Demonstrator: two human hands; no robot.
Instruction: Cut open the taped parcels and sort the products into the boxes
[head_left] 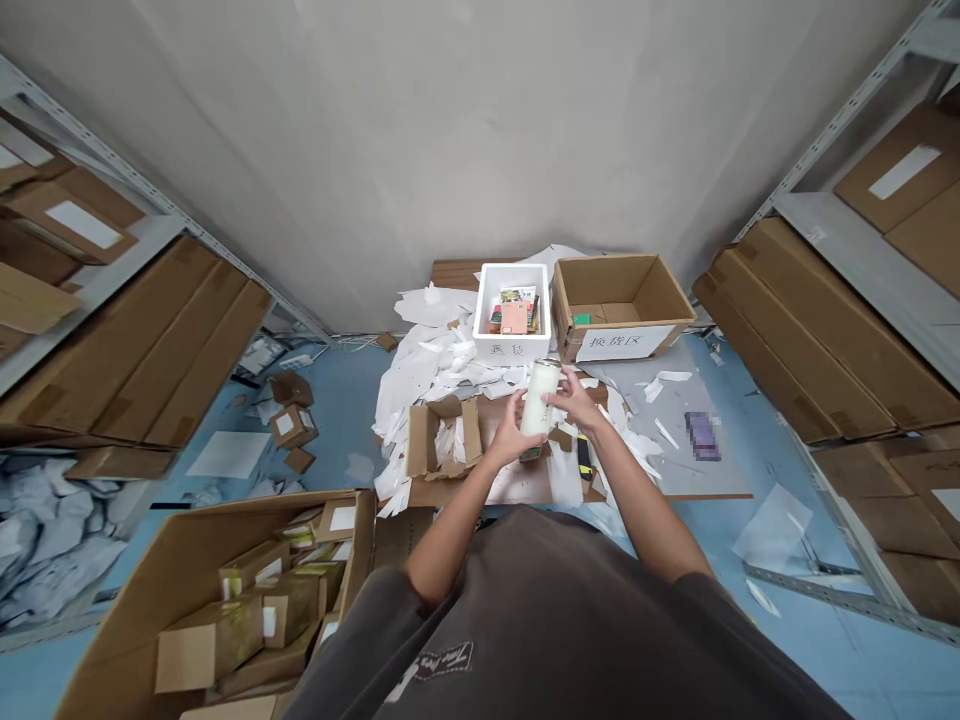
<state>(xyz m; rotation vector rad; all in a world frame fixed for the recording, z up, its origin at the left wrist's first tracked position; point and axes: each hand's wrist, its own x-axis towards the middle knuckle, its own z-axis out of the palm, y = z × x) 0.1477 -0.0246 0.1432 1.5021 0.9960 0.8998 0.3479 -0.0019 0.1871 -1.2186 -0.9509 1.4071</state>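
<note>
A pale cream tumbler [539, 400] with a metal rim at its top is held up, slightly tilted, over the worktable. My left hand [514, 432] is closed around its lower left side. From the right, my right hand [576, 400] grips its upper side with bent fingers. Under the tumbler, part of a small greenish item [531, 454] shows; most of it is hidden. To the left of my hands is an open carton [418, 440] with white paper inside. A yellow and black cutter [583, 456] lies just below my right hand.
Behind my hands stand a white foam box [511, 347] with small packets and a labelled cardboard box [626, 342]. Torn white paper [420, 345] covers much of the table. A purple item [702, 436] lies at right. A large carton [150, 590] of boxes stands at lower left; shelves flank both sides.
</note>
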